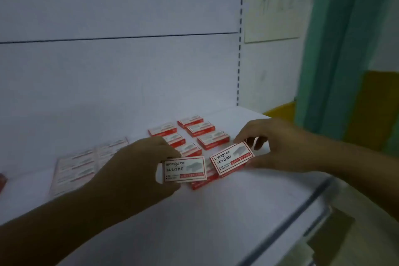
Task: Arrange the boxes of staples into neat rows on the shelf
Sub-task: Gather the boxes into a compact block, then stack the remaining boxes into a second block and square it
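Small red-and-white staple boxes lie on a white shelf [216, 211]. Two rows of them [212, 139] run toward the back wall, several boxes in all. My left hand [138, 164] pinches one box [183, 169] by its left end, face up, slightly above the shelf. My right hand [278, 142] grips a second box [232, 160] by its right end, tilted. Under and between these two, another box [204, 181] rests on the shelf, mostly hidden.
A flattened red-and-white carton [84, 168] lies on the shelf to the left, partly behind my left forearm. The shelf's front edge has a clear price rail [302, 207]. A slotted upright [239, 49] marks the right end, with a green and yellow wall beyond.
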The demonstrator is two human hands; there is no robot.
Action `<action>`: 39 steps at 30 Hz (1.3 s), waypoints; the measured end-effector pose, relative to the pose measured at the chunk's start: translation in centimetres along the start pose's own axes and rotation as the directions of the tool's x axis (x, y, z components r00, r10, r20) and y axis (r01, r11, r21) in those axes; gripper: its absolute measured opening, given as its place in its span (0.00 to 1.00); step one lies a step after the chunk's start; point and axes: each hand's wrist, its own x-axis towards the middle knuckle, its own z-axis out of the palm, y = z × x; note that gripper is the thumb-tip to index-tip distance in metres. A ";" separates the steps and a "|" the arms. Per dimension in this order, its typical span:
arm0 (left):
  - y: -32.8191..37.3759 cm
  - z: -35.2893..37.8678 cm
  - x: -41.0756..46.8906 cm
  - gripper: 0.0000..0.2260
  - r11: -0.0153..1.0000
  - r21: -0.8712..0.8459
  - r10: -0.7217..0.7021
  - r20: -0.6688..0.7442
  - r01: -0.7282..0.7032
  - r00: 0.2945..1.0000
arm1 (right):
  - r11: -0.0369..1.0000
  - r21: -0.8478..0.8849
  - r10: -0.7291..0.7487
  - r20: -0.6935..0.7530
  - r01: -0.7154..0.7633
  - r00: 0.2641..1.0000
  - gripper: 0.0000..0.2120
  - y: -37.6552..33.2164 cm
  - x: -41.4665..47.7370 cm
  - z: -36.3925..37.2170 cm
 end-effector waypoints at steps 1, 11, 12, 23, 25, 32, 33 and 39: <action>-1.0 -0.4 -0.3 0.19 1.000 -0.019 -0.002 -0.051 0.001 0.999 | 1.000 0.014 -0.019 -0.028 0.019 0.999 0.21 -0.6 1.5 0.5; -13.5 -2.0 -3.3 0.09 0.694 -0.319 -0.717 -0.219 0.646 0.662 | 0.994 0.023 -0.102 -0.075 0.104 0.992 0.20 -10.9 20.3 8.8; -14.0 -1.5 -3.7 0.09 0.652 -0.364 -0.753 -0.202 0.665 0.627 | 0.996 0.028 -0.082 -0.068 0.085 0.994 0.18 -11.3 21.3 9.9; -16.4 0.4 -4.4 0.08 0.521 -0.495 -0.846 -0.194 0.696 0.496 | 0.984 0.177 -0.005 -0.071 0.017 0.997 0.10 -10.6 23.4 13.7; -16.2 0.5 -4.4 0.08 0.514 -0.504 -0.852 -0.208 0.694 0.480 | 0.980 0.197 -0.019 -0.067 0.032 0.998 0.12 -10.6 23.4 13.7; -15.9 0.8 -4.0 0.11 0.481 -0.550 -0.871 -0.206 0.683 0.446 | 0.987 0.158 0.002 -0.106 0.015 0.994 0.14 -11.4 22.8 13.9; -15.9 0.8 -4.1 0.11 0.483 -0.552 -0.868 -0.205 0.679 0.451 | 0.988 0.157 0.014 -0.105 0.003 0.994 0.15 -11.5 22.7 13.9; -15.8 0.7 -4.5 0.07 0.499 -0.599 -0.841 -0.158 0.627 0.518 | 0.980 0.197 0.011 -0.007 -0.009 1.000 0.16 -11.6 22.3 13.6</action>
